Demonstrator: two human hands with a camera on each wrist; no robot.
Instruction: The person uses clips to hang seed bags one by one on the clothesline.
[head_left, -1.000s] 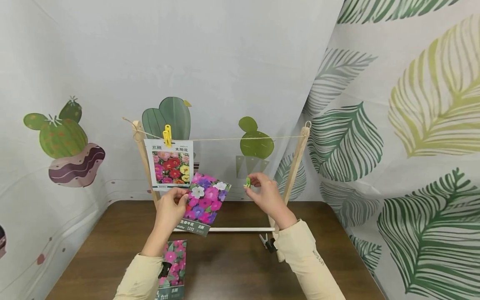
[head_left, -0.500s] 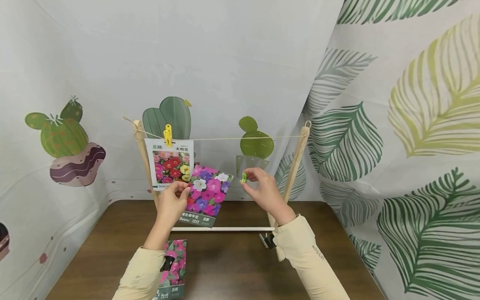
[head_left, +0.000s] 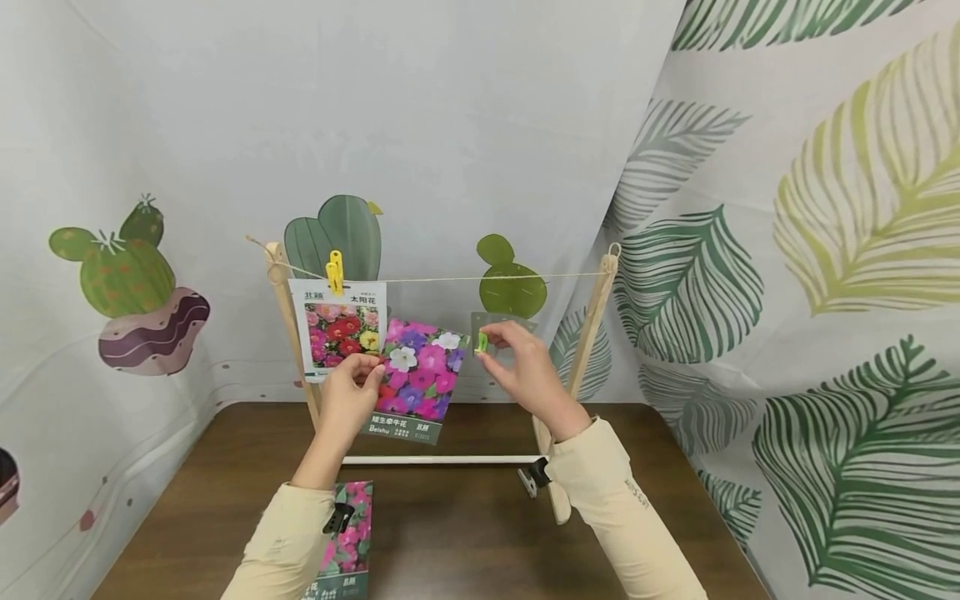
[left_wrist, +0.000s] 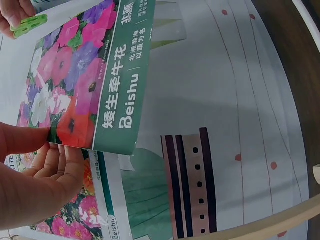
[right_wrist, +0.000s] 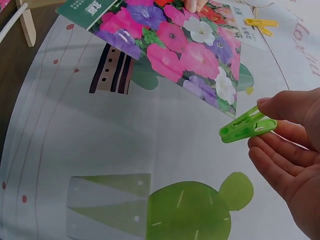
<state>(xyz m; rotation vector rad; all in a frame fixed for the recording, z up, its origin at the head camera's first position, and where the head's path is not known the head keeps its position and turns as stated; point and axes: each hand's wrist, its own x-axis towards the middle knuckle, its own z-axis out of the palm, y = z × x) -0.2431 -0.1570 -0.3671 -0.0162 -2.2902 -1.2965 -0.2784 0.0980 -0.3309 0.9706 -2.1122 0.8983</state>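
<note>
Left hand pinching a packet at its edge — likely light, bendable, best held there; right hand pinching a peg — probably springy, best squeezed at its handles.

And here's the backdrop: a pale curtain hangs beyond both hands, a potted cactus print well out to the left of the left hand, a blue-green cactus print up above it, and a round green cactus print just above the right hand! Over to the right of the right hand it's all foliage, the leaf-print curtain showing a big yellow-green leaf over a dark green one, while down below both hands spreads the brown table.
</note>
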